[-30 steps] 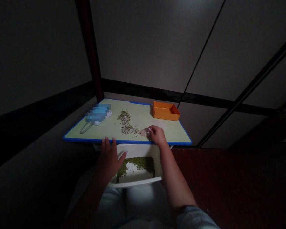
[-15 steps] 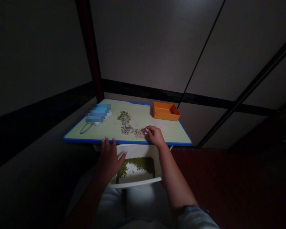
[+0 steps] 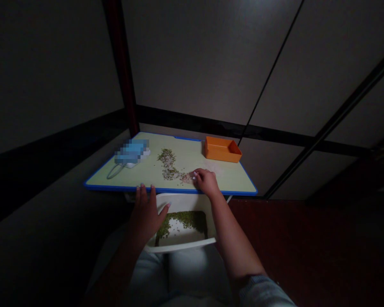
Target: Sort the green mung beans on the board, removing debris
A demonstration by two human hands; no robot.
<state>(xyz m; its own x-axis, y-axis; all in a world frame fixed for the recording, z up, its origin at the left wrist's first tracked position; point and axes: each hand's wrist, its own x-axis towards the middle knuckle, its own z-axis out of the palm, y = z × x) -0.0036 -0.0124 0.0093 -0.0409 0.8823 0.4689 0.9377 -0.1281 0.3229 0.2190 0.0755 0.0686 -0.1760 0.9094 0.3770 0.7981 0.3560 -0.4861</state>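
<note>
Fingers [image 3: 199,172] of our right hand [image 3: 208,182], curled, their hold unclear, sit closer than our spread left hand [image 3: 147,215] to the scattered grains [image 3: 170,173], which trail left, then upward, just left of frame centre.

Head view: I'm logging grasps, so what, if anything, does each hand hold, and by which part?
Right hand: cannot be told; its fingertips bunch by the pale grains. Left hand: no hold shows; it lies spread, fingertips at the table's edge.

bare tabletop [image 3: 191,154] leaves a lane between two obstacles: scattered grains [image 3: 168,161] and the orange box [image 3: 222,155].
</note>
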